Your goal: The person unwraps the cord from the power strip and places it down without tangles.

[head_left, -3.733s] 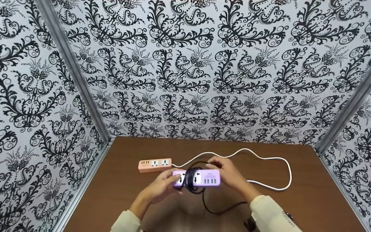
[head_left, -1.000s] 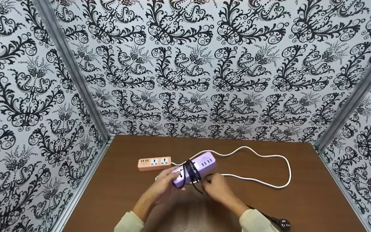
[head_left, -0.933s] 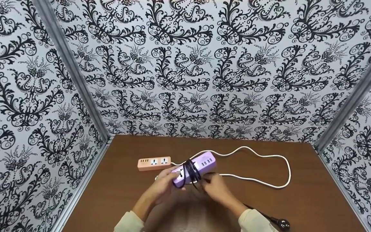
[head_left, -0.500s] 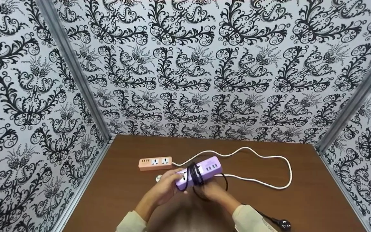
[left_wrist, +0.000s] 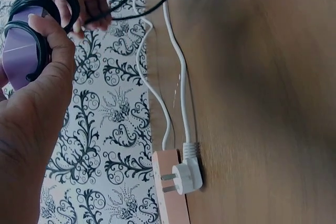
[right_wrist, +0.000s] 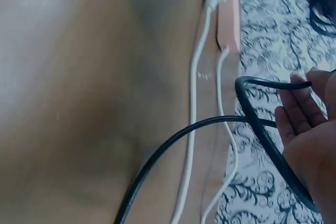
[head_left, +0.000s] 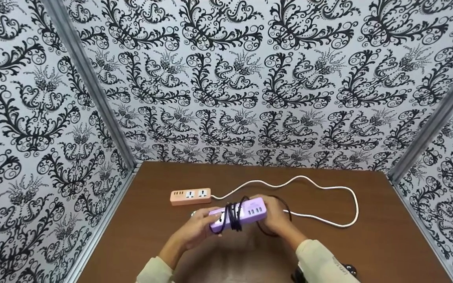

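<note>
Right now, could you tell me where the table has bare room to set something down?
Bare: left of the orange power strip, and right of the white cord loop. Crowded: the middle, where both hands work the purple power strip.

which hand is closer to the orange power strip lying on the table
Left. The left hand grips the purple power strip's end just in front of the orange plastic power strip; the right hand is farther off to its right, guiding the black cord.
</note>
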A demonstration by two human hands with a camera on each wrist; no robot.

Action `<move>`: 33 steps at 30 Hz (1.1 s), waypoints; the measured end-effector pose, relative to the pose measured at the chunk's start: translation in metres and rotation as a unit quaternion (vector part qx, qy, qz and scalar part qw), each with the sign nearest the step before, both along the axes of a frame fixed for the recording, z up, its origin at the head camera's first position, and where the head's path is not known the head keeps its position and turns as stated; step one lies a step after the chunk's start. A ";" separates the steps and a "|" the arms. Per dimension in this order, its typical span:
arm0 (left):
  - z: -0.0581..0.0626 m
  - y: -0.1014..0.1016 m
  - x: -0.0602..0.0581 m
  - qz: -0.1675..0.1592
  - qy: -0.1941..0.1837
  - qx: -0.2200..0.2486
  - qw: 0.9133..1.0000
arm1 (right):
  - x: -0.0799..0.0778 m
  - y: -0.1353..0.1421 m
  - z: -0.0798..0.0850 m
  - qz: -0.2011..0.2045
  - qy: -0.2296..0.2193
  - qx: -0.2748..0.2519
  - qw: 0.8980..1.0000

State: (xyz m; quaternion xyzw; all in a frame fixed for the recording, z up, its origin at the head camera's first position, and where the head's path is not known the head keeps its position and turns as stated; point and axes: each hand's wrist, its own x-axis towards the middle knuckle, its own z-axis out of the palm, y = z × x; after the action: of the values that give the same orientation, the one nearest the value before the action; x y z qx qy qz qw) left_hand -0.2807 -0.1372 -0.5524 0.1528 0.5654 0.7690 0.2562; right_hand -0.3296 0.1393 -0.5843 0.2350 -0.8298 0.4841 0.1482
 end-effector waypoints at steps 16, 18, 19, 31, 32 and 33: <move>-0.004 -0.008 -0.013 0.119 0.051 -0.043 0.991 | 0.016 0.035 0.036 -0.061 -0.086 -0.020 0.994; -0.006 -0.009 -0.014 0.142 0.048 -0.052 0.987 | 0.017 0.040 0.030 -0.063 -0.092 0.001 0.994; -0.007 -0.010 -0.015 0.151 0.045 -0.054 0.986 | 0.018 0.042 0.027 -0.061 -0.096 0.010 0.993; -0.027 -0.024 -0.019 0.105 0.074 0.038 0.991 | 0.025 0.048 -0.001 -0.004 -0.101 0.164 0.981; -0.026 -0.023 -0.019 0.103 0.071 0.035 0.992 | 0.026 0.046 0.000 -0.002 -0.096 0.174 0.980; -0.025 -0.021 -0.019 0.102 0.067 0.029 0.992 | 0.026 0.045 0.001 -0.001 -0.091 0.184 0.979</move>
State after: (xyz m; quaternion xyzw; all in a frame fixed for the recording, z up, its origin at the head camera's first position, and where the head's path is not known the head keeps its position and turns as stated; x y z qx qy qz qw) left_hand -0.2996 -0.1584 -0.5776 0.1532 0.5713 0.7953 0.1331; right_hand -0.3034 0.1838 -0.5831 0.2121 -0.9151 0.3419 0.0270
